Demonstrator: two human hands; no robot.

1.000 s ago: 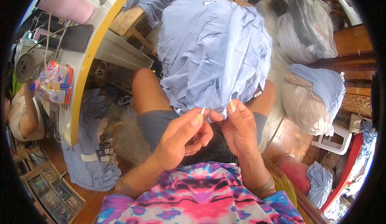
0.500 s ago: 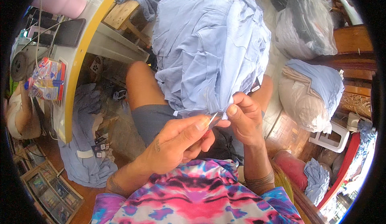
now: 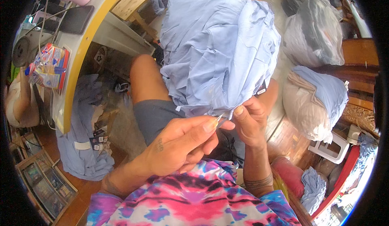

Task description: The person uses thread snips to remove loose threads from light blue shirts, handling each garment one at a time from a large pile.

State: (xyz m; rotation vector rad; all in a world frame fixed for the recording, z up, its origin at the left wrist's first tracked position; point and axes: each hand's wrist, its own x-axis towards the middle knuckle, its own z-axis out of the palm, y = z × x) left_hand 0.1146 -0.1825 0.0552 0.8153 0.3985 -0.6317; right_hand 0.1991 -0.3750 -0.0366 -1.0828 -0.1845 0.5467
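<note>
A large heap of light blue garments (image 3: 214, 47) lies across my lap, its lower edge reaching my fingers. My left hand (image 3: 182, 145) is closed around small thread snips (image 3: 220, 117), mostly hidden in the palm. Their pointed metal blades stick out past the thumb, right by the cloth's edge. My right hand (image 3: 250, 122) pinches the garment's lower edge between thumb and fingers, just right of the blade tips. A dark tag (image 3: 261, 87) hangs from the cloth above that hand.
To the left stands a table with a yellow edge (image 3: 83, 51), holding a plastic-wrapped pack (image 3: 50, 66). More blue cloth (image 3: 87, 157) lies on the floor below it. Stuffed bags (image 3: 314, 31), a bundle with folded cloth (image 3: 310, 100) and a white stool (image 3: 334, 147) are at right.
The whole view has shifted slightly, so the heap appears a little further right. Both hands keep their holds, and the blade tips remain by the cloth's edge.
</note>
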